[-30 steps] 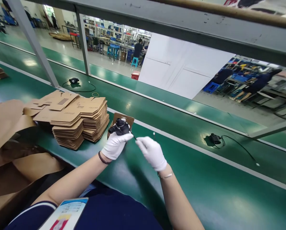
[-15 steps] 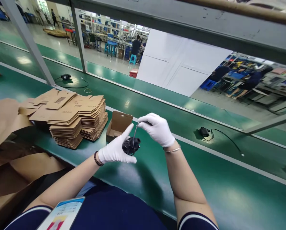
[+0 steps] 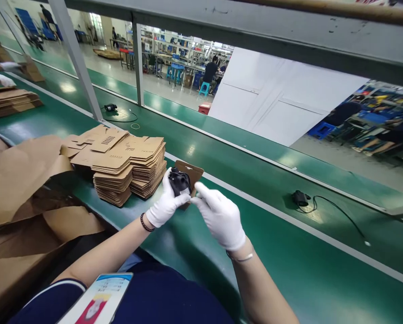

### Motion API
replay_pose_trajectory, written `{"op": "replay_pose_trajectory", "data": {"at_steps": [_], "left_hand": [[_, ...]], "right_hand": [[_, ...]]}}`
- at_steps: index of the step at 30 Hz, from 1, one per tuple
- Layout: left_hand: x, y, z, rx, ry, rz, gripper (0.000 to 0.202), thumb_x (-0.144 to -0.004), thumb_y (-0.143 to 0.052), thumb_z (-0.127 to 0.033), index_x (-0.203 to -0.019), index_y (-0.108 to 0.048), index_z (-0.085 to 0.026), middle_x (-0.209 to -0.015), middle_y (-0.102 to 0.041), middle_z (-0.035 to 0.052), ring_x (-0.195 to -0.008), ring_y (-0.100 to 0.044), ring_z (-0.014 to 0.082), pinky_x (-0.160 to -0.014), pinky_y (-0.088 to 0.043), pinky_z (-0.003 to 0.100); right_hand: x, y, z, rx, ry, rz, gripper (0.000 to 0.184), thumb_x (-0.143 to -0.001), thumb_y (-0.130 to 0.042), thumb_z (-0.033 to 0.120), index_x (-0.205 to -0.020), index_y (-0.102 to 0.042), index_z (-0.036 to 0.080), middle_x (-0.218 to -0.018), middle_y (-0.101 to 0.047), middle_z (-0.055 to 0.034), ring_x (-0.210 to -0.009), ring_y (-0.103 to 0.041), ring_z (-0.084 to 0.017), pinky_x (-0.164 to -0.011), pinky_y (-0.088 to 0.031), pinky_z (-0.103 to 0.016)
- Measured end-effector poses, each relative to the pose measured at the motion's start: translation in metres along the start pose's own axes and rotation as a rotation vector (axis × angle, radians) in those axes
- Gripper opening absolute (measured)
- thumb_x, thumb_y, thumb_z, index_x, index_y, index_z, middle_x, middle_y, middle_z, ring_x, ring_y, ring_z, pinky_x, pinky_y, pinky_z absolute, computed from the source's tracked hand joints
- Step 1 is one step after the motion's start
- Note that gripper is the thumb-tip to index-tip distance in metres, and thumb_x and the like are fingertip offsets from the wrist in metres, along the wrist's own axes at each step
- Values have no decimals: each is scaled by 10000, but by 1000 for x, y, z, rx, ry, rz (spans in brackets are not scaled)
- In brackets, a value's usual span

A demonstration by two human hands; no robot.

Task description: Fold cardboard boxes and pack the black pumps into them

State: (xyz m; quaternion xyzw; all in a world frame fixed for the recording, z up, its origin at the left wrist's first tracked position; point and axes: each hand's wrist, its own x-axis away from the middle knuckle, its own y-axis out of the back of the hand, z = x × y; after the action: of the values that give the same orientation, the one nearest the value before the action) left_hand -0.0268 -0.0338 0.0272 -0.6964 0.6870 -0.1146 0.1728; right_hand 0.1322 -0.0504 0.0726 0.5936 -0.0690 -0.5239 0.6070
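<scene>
My left hand (image 3: 164,204), in a white glove, is closed around a small black pump (image 3: 180,183) and holds it above the green bench. A thin black cable (image 3: 178,173) runs across the pump's body, and a pale label shows on its lower side. Close beside it, my right hand (image 3: 218,216), also gloved, is closed with thumb and forefinger pinched at the cable's end, which the fingers mostly hide. Behind both hands stands an open brown cardboard box (image 3: 192,173) with its lid up, partly covered by the pump and fingers.
Left of the box lie stacked flat cartons (image 3: 129,157), with crumpled brown paper (image 3: 26,175) nearer me. On the belt beyond are another black pump (image 3: 300,198) with its cable and a further one (image 3: 110,107). A co-worker's gloved hand (image 3: 1,79) shows far left. Metal posts (image 3: 76,58) rise behind.
My left hand has tilted the pump and raised it in front of the box. My right hand has come down from above to the pump's side. The view has swung left.
</scene>
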Motion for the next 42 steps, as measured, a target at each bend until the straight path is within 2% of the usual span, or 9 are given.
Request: {"op": "replay_pose_trajectory", "data": {"at_steps": [4, 8, 15, 19, 22, 27, 34, 38, 42], "left_hand": [[-2, -4, 1, -298, -223, -15, 924, -740, -728, -253, -1460, -149, -262, -1495, -315, 153, -1364, -375, 285, -1133, -305, 419], [-17, 24, -17, -720, -441, -5, 854, -705, -743, -289, -1426, -297, -185, -1474, -336, 179, -1395, -301, 333, -1173, -208, 478], [-60, 95, -111, -1146, -600, -318, 563, -826, -595, -402, -1328, -493, -169, -1346, -514, 130, -1296, -448, 282, -1136, -299, 440], [-122, 101, -153, -1502, -288, -183, 590, -825, -550, -481, -1297, -530, -127, -1364, -535, 143, -1269, -478, 306, -1107, -326, 439], [-166, 95, -150, -1644, 34, -5, 755, -820, -465, -612, -1315, -503, -44, -1371, -531, 185, -1256, -499, 317, -1069, -356, 404], [-199, 83, -108, -1672, 195, 67, 934, -660, -602, -693, -1293, -531, -10, -1269, -602, 254, -1136, -602, 341, -946, -451, 371], [-205, 66, -82, -1722, 199, 36, 594, -602, -721, -542, -996, -711, -98, -1075, -694, 231, -1093, -605, 392, -911, -455, 437], [-194, 61, -105, -1690, 153, 42, 492, -637, -703, -570, -839, -722, -123, -943, -720, 174, -982, -644, 365, -872, -479, 434], [-152, 47, -169, -1522, -60, 35, 543, -680, -668, -612, -949, -696, -141, -967, -712, 81, -981, -648, 304, -888, -491, 404]], "right_hand": [[-35, -15, 0, -159, -72, -37, 326, -933, -530, 344, -1233, -632, 269, -962, -705, -41, -826, -655, -167, -804, -533, -277], [-68, -17, -15, -145, -110, -14, 259, -934, -520, 330, -1120, -681, 249, -1053, -709, -46, -937, -650, -184, -899, -495, -295], [-98, -54, -43, 143, 73, 790, 205, -892, -568, 243, -1031, -716, 219, -897, -730, -44, -836, -665, -184, -759, -455, -257], [-97, -75, -38, 160, 109, 1009, 178, -876, -597, 257, -996, -724, 228, -854, -733, -23, -782, -676, -168, -658, -448, -224], [-81, -69, -31, 197, 106, 921, 295, -953, -469, 364, -1068, -688, 202, -979, -718, -75, -839, -683, -199, -676, -470, -258], [-50, -59, -37, 368, 112, 824, 317, -826, -640, 394, -1090, -649, 216, -1103, -671, -96, -863, -689, -251, -657, -505, -315], [-114, -56, -130, 525, -224, 780, 191, -837, -581, 185, -978, -693, 121, -1025, -701, -171, -962, -668, -275, -770, -481, -339], [-145, -44, -173, 518, -327, 671, 256, -830, -595, 180, -1049, -671, 74, -1143, -653, -222, -1103, -601, -282, -917, -427, -347], [-152, -53, -154, 401, -347, 424, 480, -934, -462, 317, -1346, -479, 73, -1392, -483, -238, -1296, -451, -303, -1054, -354, -409]]}}
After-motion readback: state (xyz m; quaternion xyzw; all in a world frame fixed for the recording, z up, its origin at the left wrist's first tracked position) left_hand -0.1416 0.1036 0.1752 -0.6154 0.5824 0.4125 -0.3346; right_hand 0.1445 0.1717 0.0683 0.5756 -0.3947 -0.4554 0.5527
